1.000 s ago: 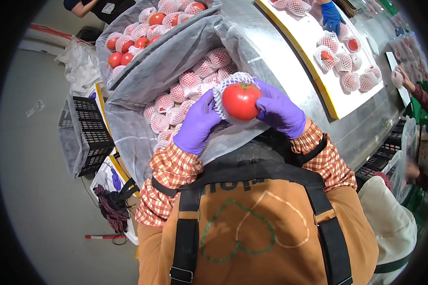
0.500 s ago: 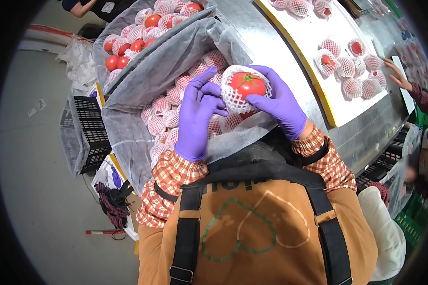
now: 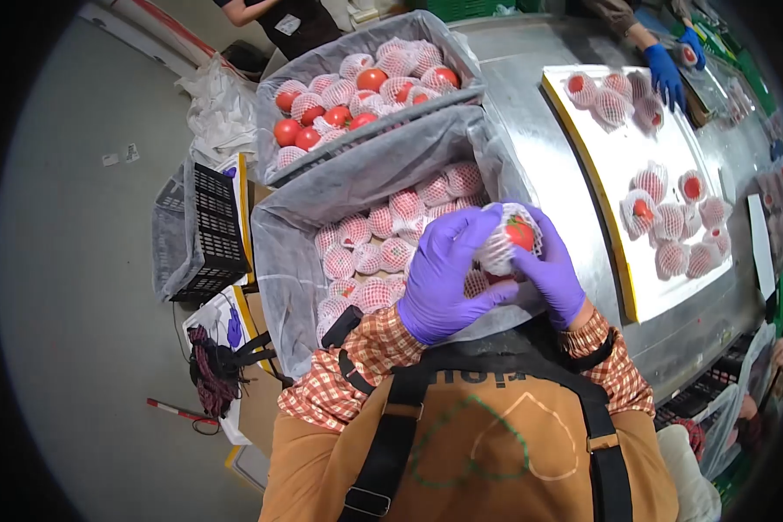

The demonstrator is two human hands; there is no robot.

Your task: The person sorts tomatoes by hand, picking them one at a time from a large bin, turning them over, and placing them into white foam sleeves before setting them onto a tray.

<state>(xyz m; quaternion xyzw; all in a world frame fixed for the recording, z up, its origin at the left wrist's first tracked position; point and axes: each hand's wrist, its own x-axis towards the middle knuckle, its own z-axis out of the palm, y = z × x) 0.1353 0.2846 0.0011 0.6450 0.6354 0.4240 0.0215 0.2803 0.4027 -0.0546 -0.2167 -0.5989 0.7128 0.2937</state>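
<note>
A red tomato [image 3: 519, 233] with a green stem sits in a white foam net [image 3: 496, 254] above the near right part of a lined crate [image 3: 274, 287]. My right hand [image 3: 555, 277], in a purple glove, is closed around its right side, thumb across the front. From the left, my left hand [image 3: 444, 280], also purple-gloved, curves its fingers against the net, its thumb spread lower down. Where those fingertips end is partly hidden. Below, netted tomatoes [image 3: 374, 257] lie in the crate.
Behind stands a second lined crate [image 3: 278, 178] with netted and bare tomatoes. On the right, a white board [image 3: 613, 196] with a yellow edge bears netted tomatoes on the metal table [image 3: 518, 109]. A co-worker's blue-gloved hand [image 3: 664, 76] reaches over it. A black crate [image 3: 213, 230] stands left.
My left hand has moved from beside the tomato onto its net, and the tomato has turned. The view has shifted, and a co-worker's blue-gloved hands have come into sight at the board's far end.
</note>
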